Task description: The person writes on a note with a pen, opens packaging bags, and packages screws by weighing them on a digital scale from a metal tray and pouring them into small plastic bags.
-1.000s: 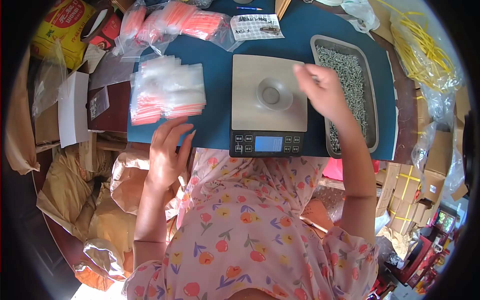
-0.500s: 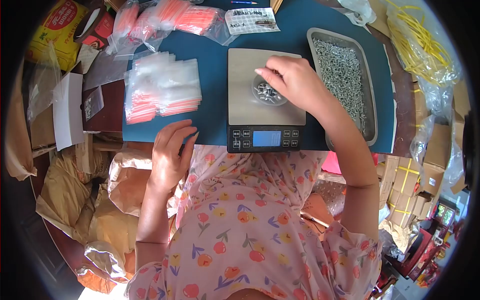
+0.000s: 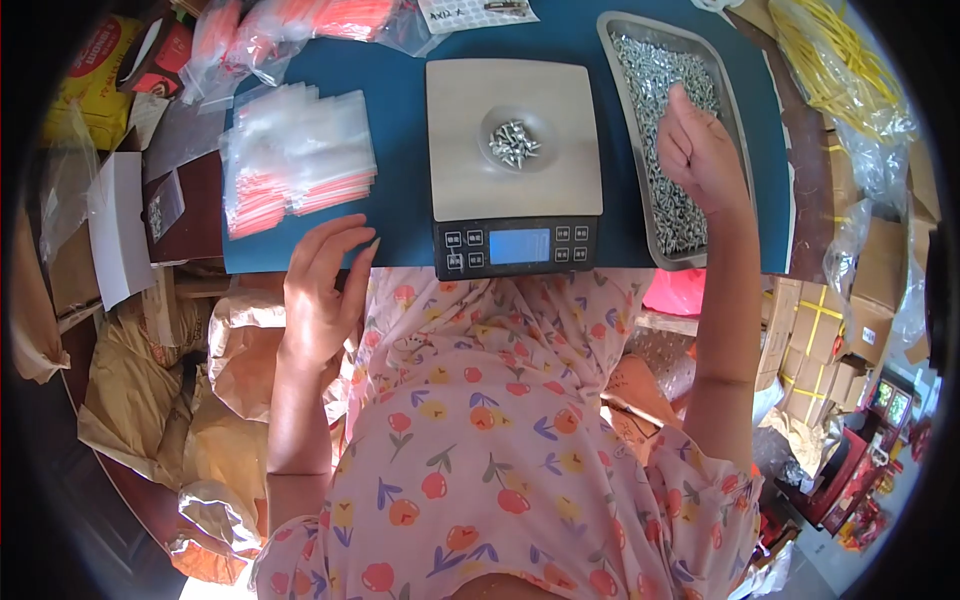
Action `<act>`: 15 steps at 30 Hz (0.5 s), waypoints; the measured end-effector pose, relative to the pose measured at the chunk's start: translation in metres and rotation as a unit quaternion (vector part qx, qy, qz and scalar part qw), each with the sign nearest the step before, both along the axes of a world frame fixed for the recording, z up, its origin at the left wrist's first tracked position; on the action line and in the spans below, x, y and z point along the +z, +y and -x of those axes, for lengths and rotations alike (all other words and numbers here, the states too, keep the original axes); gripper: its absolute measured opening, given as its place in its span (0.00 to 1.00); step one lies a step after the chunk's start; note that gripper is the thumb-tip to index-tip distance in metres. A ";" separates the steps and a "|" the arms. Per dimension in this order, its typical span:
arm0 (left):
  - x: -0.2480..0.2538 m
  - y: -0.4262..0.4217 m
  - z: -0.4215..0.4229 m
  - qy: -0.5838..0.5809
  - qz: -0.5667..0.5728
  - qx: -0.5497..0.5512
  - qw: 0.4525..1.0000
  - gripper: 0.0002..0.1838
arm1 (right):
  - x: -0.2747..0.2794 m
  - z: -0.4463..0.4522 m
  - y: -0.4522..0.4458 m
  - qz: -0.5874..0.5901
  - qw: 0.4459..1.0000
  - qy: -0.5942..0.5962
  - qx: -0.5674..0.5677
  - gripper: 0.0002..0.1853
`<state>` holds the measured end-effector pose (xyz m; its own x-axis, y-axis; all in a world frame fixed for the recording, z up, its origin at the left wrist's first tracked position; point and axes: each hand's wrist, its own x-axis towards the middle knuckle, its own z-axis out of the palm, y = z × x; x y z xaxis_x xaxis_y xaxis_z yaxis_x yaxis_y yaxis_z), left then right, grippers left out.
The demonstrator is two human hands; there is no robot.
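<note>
My right hand (image 3: 700, 150) is over the metal tray (image 3: 680, 263) of small silver screws (image 3: 655, 80), its fingers curled in and the thumb on top. Whatever the fingertips hold, if anything, is hidden. Left of the tray, a digital scale (image 3: 450, 140) carries a clear round dish (image 3: 547, 142) with a small heap of screws (image 3: 513, 146) in it. The scale's display is lit, but its digits are too faint to read. My left hand (image 3: 325, 285) lies at the table's front edge, fingers loosely extended and holding nothing, just below a stack of clear zip bags (image 3: 330, 140).
More red-edged zip bags (image 3: 350, 18) lie in plastic at the back left. A labelled sheet (image 3: 480, 14) is at the back. Left of the mat stand a white box (image 3: 122, 225) and a small bag of screws (image 3: 165, 205). Cardboard boxes (image 3: 815, 350) are stacked on the right.
My right hand has moved right, from the dish on the scale to the screw tray. The dish's screws are now uncovered. The view has shifted slightly; my left hand stays near the table edge.
</note>
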<state>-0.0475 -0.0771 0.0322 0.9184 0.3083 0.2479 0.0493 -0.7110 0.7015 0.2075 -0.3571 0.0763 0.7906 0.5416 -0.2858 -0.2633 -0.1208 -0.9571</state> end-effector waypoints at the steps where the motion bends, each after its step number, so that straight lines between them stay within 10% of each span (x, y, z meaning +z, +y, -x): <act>1: 0.001 -0.002 -0.002 -0.003 0.000 -0.005 1.000 0.10 | -0.001 0.004 -0.004 0.020 0.999 -0.029 0.006 0.24; 9: 0.003 -0.015 -0.018 -0.008 -0.011 -0.031 0.999 0.10 | -0.006 0.024 -0.008 0.087 0.990 -0.098 0.060 0.10; 15: 0.008 -0.023 -0.023 -0.027 -0.023 -0.047 0.998 0.11 | -0.001 0.039 0.026 0.194 0.856 -0.444 0.179 0.15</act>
<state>-0.0245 -0.0997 0.0401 0.9277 0.2093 0.3090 -0.0551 -0.7421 0.6681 0.1685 -0.3314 0.0749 0.5919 0.7956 0.1295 0.6687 -0.3950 -0.6300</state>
